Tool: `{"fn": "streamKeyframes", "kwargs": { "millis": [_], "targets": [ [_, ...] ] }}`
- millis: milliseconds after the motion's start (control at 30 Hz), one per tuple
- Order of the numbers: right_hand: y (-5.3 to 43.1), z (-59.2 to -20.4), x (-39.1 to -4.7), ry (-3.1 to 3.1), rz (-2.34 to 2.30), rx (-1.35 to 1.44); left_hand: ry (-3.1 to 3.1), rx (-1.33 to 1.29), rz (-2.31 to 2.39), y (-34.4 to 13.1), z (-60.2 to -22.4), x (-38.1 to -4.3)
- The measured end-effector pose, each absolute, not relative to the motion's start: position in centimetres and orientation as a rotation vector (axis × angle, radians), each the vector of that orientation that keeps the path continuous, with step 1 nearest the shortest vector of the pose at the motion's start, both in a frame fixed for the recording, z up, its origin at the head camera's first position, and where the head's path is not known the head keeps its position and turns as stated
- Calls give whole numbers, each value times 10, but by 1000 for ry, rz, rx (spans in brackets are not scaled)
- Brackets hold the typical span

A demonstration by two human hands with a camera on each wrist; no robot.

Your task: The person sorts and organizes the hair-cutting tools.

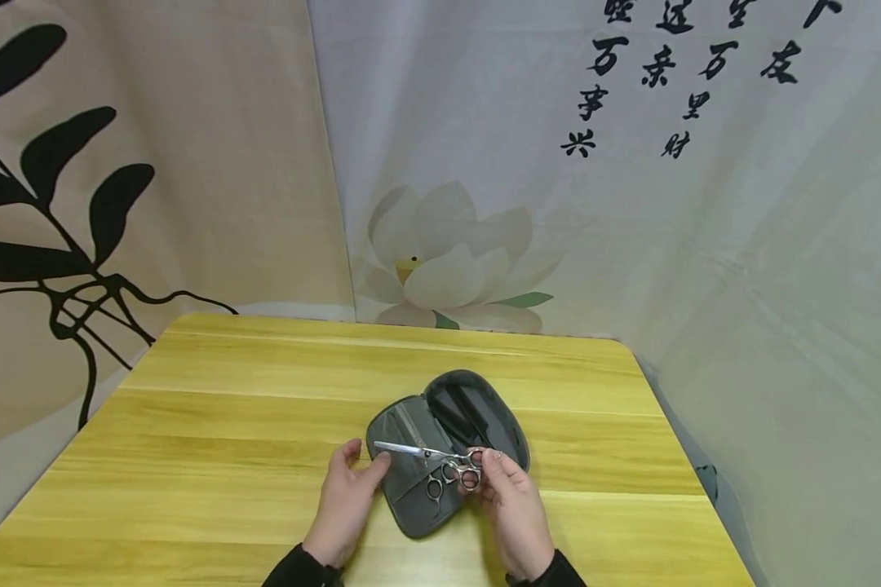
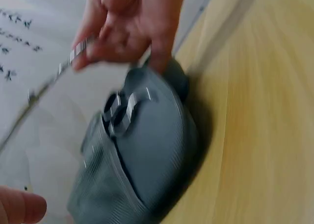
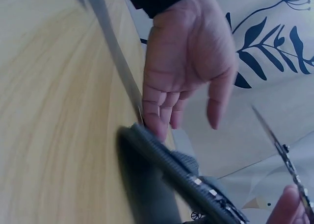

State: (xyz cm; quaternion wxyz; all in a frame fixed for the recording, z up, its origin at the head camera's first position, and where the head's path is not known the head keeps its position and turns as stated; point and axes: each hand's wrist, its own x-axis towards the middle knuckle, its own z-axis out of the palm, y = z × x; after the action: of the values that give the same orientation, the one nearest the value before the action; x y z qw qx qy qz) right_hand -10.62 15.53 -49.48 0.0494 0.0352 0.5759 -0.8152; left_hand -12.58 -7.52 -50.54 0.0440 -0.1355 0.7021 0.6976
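Observation:
In the head view a grey zip case point(image 1: 422, 518) lies unfolded on the table. My right hand point(image 1: 512, 497) holds silver scissors point(image 1: 411, 448) by the finger rings, above the case, with the blades together and pointing left. My left hand point(image 1: 348, 497) is at the case's left side, thumb and fingers apart; in the right wrist view its fingertips are right at the case's edge. Another pair of scissors point(image 1: 434, 489) sits in the case's pocket, its rings sticking out. The other half of the case holds a black item point(image 1: 461, 416), partly hidden.
The wooden table point(image 1: 250, 408) spreads out around the case. Behind it hang pale cloth backdrops with a printed lotus point(image 1: 455, 261), dark leaves point(image 1: 66, 155) and black lettering point(image 1: 661, 65).

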Motion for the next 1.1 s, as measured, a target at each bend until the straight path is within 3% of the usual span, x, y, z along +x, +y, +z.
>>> {"fn": "streamKeyframes", "kwargs": {
  "millis": [567, 1100],
  "targets": [
    [167, -501, -116, 1678, -2572, 121, 1735, -239, 2228, -101, -520, -157],
    [171, -496, -117, 1826, -2459, 271, 1525, -384, 2607, -107, -518, -160]
  ]
}}
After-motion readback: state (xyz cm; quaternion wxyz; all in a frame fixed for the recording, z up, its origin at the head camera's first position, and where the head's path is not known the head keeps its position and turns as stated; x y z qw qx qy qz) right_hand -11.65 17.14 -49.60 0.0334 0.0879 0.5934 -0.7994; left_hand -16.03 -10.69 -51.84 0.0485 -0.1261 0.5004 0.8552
